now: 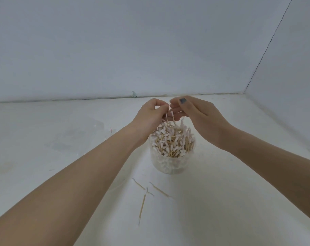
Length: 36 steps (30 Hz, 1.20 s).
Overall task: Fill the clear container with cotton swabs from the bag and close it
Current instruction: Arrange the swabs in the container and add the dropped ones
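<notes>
Left hand (151, 112) and right hand (191, 112) both pinched cotton swabs (170, 118) above the heaped clear container (172, 164), loose swabs (147, 192) lay on the white table (239, 201)

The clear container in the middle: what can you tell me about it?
The container is a round tub of cloudy clear plastic, standing upright and lidless on the white table. Wooden-stemmed swabs fill it above the rim. The left hand and right hand pinch swabs over it.

Both hands (175, 110) pinching cotton swabs (169, 118) above full clear container (172, 164)
</notes>
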Each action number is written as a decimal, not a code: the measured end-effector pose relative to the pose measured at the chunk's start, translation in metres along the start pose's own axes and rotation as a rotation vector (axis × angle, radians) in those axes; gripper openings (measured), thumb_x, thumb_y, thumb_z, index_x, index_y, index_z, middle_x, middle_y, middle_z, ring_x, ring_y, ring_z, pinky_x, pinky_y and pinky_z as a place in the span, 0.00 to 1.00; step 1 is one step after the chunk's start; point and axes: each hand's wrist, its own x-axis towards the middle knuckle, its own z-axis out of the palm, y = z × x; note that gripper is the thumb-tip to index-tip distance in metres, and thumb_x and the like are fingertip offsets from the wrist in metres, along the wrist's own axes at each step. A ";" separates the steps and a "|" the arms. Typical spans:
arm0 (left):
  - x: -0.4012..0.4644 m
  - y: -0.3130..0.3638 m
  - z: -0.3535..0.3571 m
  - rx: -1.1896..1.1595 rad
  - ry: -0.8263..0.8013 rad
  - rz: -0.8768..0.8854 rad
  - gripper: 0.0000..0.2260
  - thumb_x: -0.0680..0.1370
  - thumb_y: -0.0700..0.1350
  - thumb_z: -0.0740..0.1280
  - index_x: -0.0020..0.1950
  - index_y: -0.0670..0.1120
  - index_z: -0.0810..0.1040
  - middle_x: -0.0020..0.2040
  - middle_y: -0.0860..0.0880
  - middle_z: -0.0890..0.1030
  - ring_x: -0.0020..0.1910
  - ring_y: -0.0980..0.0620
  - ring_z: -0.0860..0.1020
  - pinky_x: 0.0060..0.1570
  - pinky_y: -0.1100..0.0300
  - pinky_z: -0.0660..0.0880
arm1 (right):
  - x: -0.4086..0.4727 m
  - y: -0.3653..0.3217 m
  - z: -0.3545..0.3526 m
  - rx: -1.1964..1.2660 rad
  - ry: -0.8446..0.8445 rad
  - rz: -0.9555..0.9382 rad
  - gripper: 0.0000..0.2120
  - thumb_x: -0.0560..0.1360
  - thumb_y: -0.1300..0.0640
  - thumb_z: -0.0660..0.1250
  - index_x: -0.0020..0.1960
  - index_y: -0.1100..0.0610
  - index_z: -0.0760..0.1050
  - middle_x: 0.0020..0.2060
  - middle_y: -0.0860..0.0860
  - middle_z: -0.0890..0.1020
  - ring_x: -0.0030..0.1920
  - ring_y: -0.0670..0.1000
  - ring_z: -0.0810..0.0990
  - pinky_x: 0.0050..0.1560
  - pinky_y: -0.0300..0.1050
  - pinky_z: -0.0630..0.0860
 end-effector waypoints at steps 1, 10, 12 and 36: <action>0.000 -0.001 0.000 0.026 -0.006 0.005 0.13 0.80 0.50 0.65 0.59 0.44 0.78 0.50 0.43 0.88 0.56 0.42 0.85 0.67 0.38 0.75 | -0.003 -0.002 -0.002 -0.029 -0.002 0.001 0.19 0.84 0.44 0.54 0.56 0.48 0.82 0.50 0.48 0.85 0.53 0.49 0.83 0.62 0.57 0.77; -0.006 -0.005 0.002 0.068 -0.029 0.001 0.09 0.81 0.46 0.63 0.51 0.50 0.84 0.47 0.52 0.87 0.52 0.50 0.83 0.66 0.44 0.77 | -0.016 0.001 -0.006 -0.251 -0.085 -0.099 0.20 0.86 0.50 0.52 0.57 0.54 0.82 0.53 0.46 0.83 0.56 0.45 0.80 0.60 0.47 0.76; -0.009 -0.005 0.001 0.075 -0.045 0.007 0.09 0.76 0.49 0.67 0.55 0.51 0.83 0.48 0.54 0.87 0.55 0.49 0.82 0.65 0.45 0.76 | -0.016 0.000 -0.007 -0.236 -0.098 -0.107 0.19 0.86 0.51 0.52 0.63 0.50 0.80 0.56 0.40 0.81 0.58 0.37 0.76 0.59 0.35 0.70; -0.007 -0.023 0.000 -0.148 -0.093 -0.186 0.11 0.82 0.43 0.69 0.64 0.45 0.79 0.58 0.45 0.86 0.58 0.46 0.84 0.61 0.52 0.80 | -0.037 0.023 0.028 -0.061 0.103 0.169 0.23 0.86 0.47 0.50 0.58 0.58 0.80 0.50 0.50 0.85 0.51 0.47 0.83 0.54 0.53 0.80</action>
